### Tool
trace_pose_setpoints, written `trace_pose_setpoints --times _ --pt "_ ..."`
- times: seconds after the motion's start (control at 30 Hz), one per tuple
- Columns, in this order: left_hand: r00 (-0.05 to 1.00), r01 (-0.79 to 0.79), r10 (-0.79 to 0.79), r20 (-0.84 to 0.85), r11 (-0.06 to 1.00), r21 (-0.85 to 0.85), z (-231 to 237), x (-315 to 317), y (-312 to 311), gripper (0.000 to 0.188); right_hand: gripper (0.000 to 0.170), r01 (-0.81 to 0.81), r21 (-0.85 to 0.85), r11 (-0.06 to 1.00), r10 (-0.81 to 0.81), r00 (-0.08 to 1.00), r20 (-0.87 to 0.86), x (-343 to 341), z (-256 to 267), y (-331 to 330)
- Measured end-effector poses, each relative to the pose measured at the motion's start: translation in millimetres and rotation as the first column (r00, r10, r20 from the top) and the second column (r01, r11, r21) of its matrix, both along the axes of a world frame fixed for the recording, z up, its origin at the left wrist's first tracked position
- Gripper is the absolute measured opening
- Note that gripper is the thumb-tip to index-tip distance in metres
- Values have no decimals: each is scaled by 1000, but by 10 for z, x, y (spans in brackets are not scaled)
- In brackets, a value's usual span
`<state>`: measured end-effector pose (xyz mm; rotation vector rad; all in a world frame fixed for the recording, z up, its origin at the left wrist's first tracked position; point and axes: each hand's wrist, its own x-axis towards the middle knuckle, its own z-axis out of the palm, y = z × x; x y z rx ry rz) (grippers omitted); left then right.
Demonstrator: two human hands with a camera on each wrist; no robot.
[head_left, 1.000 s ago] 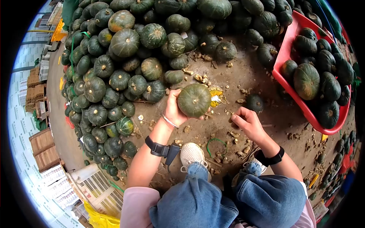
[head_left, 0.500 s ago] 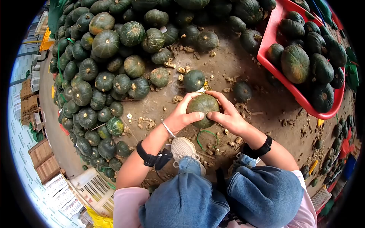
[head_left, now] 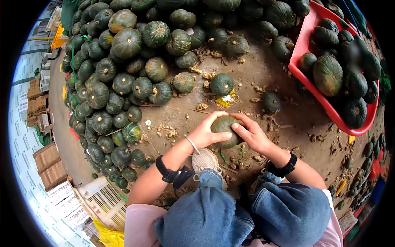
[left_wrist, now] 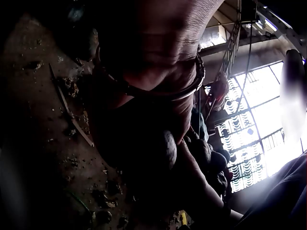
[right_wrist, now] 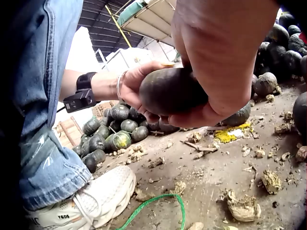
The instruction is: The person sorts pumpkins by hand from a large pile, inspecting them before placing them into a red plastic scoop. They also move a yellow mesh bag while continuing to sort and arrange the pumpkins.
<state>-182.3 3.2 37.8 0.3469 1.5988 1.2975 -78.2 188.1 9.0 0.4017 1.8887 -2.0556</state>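
Between both hands, low over the floor, is a dark green squash point(head_left: 224, 131). The left hand point(head_left: 207, 132) grips its left side, thumb across the top; the right hand point(head_left: 254, 132) grips the right side, thumb also on top. In the right wrist view the squash point(right_wrist: 171, 91) is seen from the side, with the left hand point(right_wrist: 135, 86) behind it and the right hand point(right_wrist: 216, 72) in front, fingers beneath. The left wrist view is very dark; the left hand point(left_wrist: 148, 62) and its bracelet show, with the held squash hard to make out.
A large heap of squashes point(head_left: 98, 95) lies left and along the top. A red tub point(head_left: 329, 110) full of squashes stands at right. Single squashes point(head_left: 222, 85) and dry debris lie on the floor point(head_left: 177, 117). A white crate point(head_left: 103, 199) is at lower left.
The right hand has come in from the right and joined the left on the squash. A second ago only the left hand held it. Since half a second ago the squash has tipped and sits slightly lower.
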Motion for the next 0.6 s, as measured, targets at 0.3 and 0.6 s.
trace_pose_setpoints --times 0.3,0.6 --pt "975 -198 124 -183 856 -477 -285 311 -1439 49 45 12 777 629 312 912 -266 -672 -100 277" --pt "991 -116 27 -131 667 -736 -114 1162 -2485 50 70 -195 725 660 431 889 -154 -1390 -280 60"
